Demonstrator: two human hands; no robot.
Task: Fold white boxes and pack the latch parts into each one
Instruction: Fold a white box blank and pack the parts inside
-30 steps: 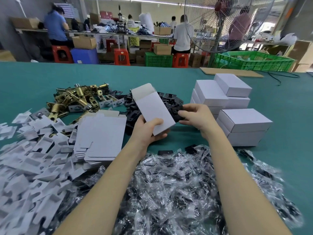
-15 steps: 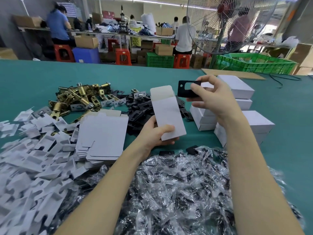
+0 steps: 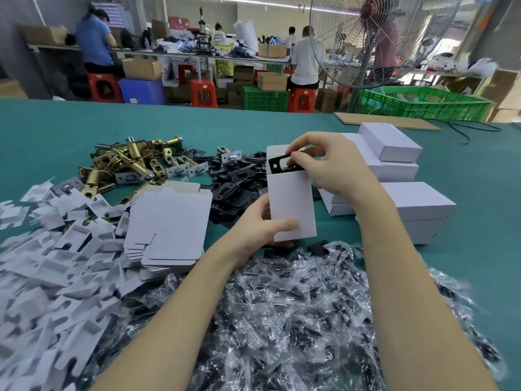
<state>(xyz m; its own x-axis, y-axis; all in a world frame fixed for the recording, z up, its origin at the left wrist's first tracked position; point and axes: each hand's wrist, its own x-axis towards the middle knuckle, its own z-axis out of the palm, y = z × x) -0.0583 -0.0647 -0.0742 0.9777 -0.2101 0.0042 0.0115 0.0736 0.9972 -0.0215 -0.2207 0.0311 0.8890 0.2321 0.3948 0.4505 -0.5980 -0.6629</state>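
Note:
My left hand (image 3: 260, 225) grips the lower end of an upright white box (image 3: 291, 203) whose top flap stands open. My right hand (image 3: 331, 165) pinches a black strike plate (image 3: 279, 163) at the box's open mouth, partly inside it. A heap of black plates (image 3: 236, 182) lies just behind the box. Brass latch bolts (image 3: 127, 162) are piled further left. A stack of flat white box blanks (image 3: 169, 224) lies left of my left hand. Closed white boxes (image 3: 392, 146) are stacked to the right.
White card inserts (image 3: 48, 263) cover the table's left side. Clear plastic bags holding dark parts (image 3: 282, 311) fill the near edge. A green crate (image 3: 423, 107) and a big fan (image 3: 380, 38) stand at the back right; people work at a far bench.
My right hand picked a black plate from the heap, lifted it, then brought it down into the top of the box. My left hand raised the box more upright.

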